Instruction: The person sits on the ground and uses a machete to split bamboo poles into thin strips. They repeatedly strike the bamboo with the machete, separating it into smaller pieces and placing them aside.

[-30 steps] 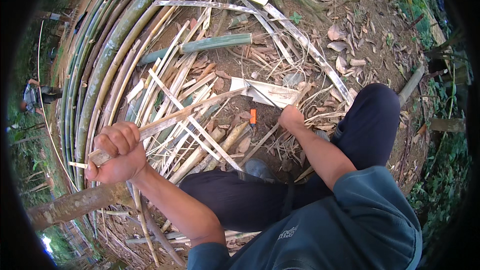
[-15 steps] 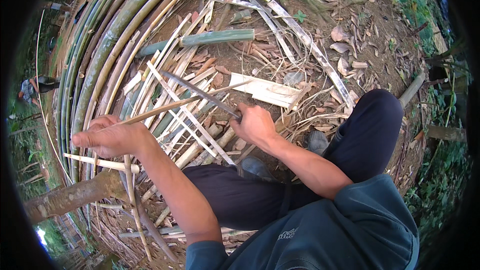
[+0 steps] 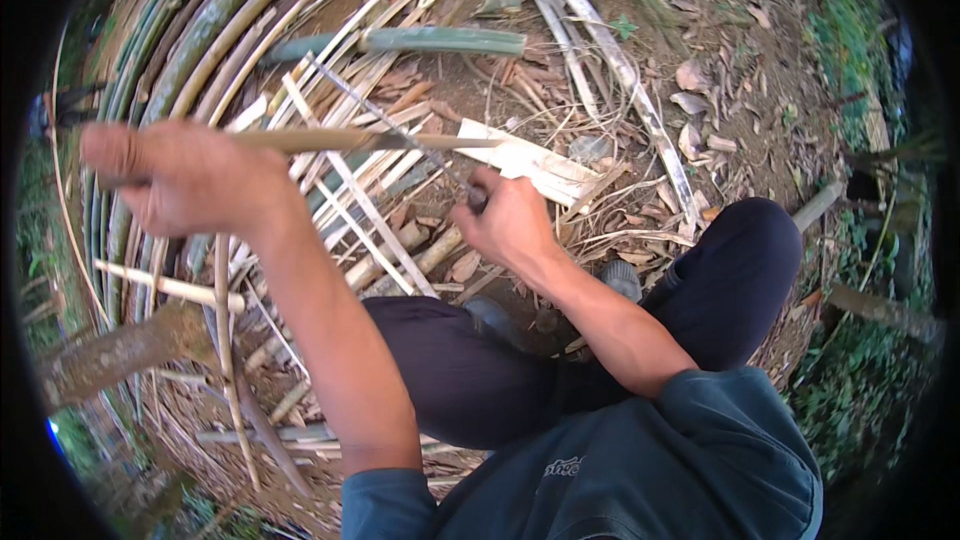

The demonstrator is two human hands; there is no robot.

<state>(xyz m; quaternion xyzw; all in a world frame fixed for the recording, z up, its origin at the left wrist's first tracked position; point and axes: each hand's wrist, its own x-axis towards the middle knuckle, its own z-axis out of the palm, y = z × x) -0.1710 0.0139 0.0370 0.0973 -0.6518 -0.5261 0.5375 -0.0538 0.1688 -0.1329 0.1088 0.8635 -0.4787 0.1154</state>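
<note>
My left hand [image 3: 195, 178], raised at the left and slightly smeared by motion, is closed round one end of a bamboo strip [image 3: 315, 139]. The strip runs level to the right and tapers to a thin tip. In my right hand [image 3: 512, 222], in front of my knees, is the handle of a long knife; its narrow blade [image 3: 360, 100] points up and to the left. Strip and blade cross near the middle of the view; whether they touch I cannot tell. Beyond the right hand, a wide pale split bamboo piece [image 3: 545, 168] lies on the ground.
Split bamboo strips [image 3: 345, 175] lie heaped ahead of me, with a green bamboo length [image 3: 440, 41] across them. Long bamboo poles [image 3: 225, 25] curve along the left. A thick branch [image 3: 130, 350] stands near my left arm. Dry leaves [image 3: 690, 103] litter the soil at right.
My left hand has risen and moved left, bringing the strip from a slant to nearly level. The right hand keeps the knife nearly in place. The whole view has shifted slightly.
</note>
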